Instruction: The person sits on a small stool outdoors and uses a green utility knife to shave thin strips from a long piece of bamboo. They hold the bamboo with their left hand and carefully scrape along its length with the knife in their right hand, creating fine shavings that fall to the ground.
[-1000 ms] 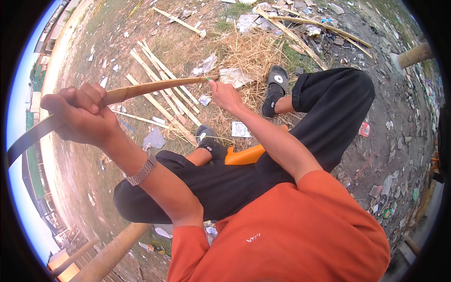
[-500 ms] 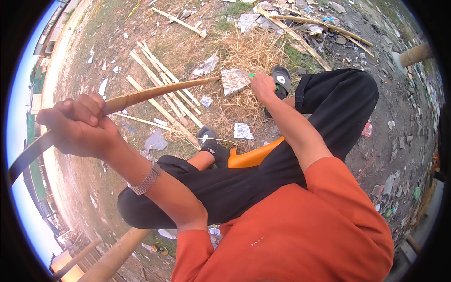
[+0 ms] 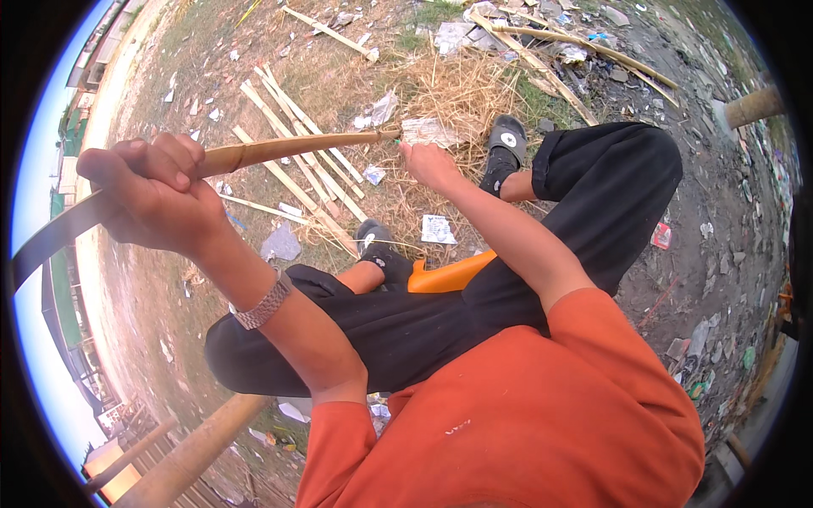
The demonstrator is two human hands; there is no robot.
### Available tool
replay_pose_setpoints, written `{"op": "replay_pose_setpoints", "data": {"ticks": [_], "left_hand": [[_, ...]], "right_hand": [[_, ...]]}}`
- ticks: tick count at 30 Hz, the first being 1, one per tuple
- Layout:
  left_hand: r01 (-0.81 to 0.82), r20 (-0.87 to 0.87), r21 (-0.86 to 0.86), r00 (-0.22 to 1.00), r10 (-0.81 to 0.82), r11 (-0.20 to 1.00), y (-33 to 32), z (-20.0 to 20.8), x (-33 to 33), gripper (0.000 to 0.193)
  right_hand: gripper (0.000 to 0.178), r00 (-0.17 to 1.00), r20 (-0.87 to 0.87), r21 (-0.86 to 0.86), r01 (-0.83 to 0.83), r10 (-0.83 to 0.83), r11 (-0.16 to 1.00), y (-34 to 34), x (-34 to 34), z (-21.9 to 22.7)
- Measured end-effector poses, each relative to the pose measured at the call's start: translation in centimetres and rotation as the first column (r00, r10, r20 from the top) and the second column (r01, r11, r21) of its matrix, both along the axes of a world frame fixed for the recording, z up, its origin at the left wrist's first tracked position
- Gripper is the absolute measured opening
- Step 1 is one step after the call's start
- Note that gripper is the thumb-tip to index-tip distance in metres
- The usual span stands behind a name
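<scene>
My left hand is wrapped round a long bamboo strip, which runs from the left rim across to the middle. The strip's far end rests against or just above a pale, flat-topped block on the ground. At that end my right hand is closed on a small thing with a green part; the fingers hide most of it, so its kind cannot be told. The right hand is touching or very close to the strip's tip.
Several split bamboo strips lie ahead on the left. Dry straw shavings are heaped beyond the block. An orange plastic piece lies between my legs. Longer bamboo poles lie at the far right among litter, and a thick pole stretches behind my left.
My right hand has moved left, from right of the block to the bamboo strip's end. The left hand, still gripping the strip, has shifted slightly right.
</scene>
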State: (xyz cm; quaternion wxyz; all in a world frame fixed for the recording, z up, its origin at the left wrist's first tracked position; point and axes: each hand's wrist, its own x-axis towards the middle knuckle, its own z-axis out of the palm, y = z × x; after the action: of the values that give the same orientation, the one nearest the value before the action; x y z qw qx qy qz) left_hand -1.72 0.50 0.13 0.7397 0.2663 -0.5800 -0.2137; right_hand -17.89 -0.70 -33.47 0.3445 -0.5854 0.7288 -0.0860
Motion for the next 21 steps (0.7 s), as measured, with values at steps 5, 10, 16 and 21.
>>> {"op": "replay_pose_setpoints", "data": {"ticks": [5,10,16,21], "left_hand": [[-0.034,-0.033,0.026,0.999,0.035,0.999,-0.3,0.1,0.0,0.044],[-0.238,-0.098,0.047,0.965,0.241,0.97,-0.4,0.4,-0.6,0.046],[-0.383,-0.107,0.093,0.914,0.392,0.919,-0.1,0.7,-0.5,0.046],[-0.206,-0.115,0.085,0.97,0.215,0.975,-0.1,0.5,-0.1,0.046]], "right_hand": [[0.046,0.968,-0.243,0.044,-0.053,0.062,0.998,1.2,-3.6,-2.3],[0.059,0.987,0.124,-0.068,0.116,-0.107,0.991,0.0,-2.1,4.2],[0.044,0.825,0.563,-0.235,0.1,0.052,0.967,2.6,2.5,17.2],[0.031,0.777,0.611,-0.362,0.103,0.152,0.926,6.7,4.9,22.5]]}}
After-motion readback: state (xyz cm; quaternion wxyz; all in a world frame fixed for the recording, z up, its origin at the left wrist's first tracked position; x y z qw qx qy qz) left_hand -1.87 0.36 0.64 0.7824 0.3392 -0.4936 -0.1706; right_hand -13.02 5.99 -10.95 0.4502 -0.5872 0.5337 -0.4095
